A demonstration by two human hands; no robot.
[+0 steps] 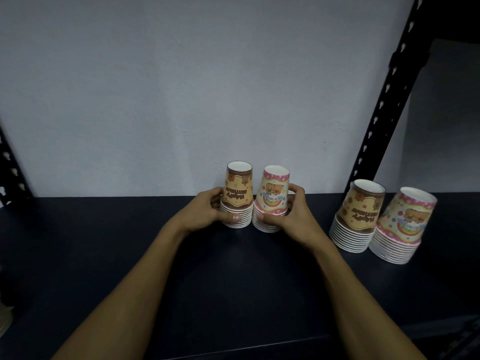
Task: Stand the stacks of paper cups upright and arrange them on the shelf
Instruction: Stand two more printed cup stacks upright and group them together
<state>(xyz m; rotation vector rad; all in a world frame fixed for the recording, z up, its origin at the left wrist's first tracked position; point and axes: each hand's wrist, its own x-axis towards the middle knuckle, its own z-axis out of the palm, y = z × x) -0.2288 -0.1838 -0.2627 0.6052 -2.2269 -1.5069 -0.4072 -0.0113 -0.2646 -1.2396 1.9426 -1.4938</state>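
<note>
Four stacks of paper cups stand rim-down on the dark shelf [104,242] in the head view, all toward its back edge by the pale wall [181,74]. At the middle, the left hand [207,213] grips the brown stack [237,196] with thumb across its rims, and the right hand [291,214] grips the pink stack [272,198] the same way; these two stacks touch at their bases. Well apart to the right, a second brown stack [359,216] and a second pink stack [402,224] sit just beside each other near the black slotted upright [387,100]. Bare shelf spreads wide to the left of the held pair and across the whole front strip toward the near edge, and a gap lies between the two pairs.
</note>
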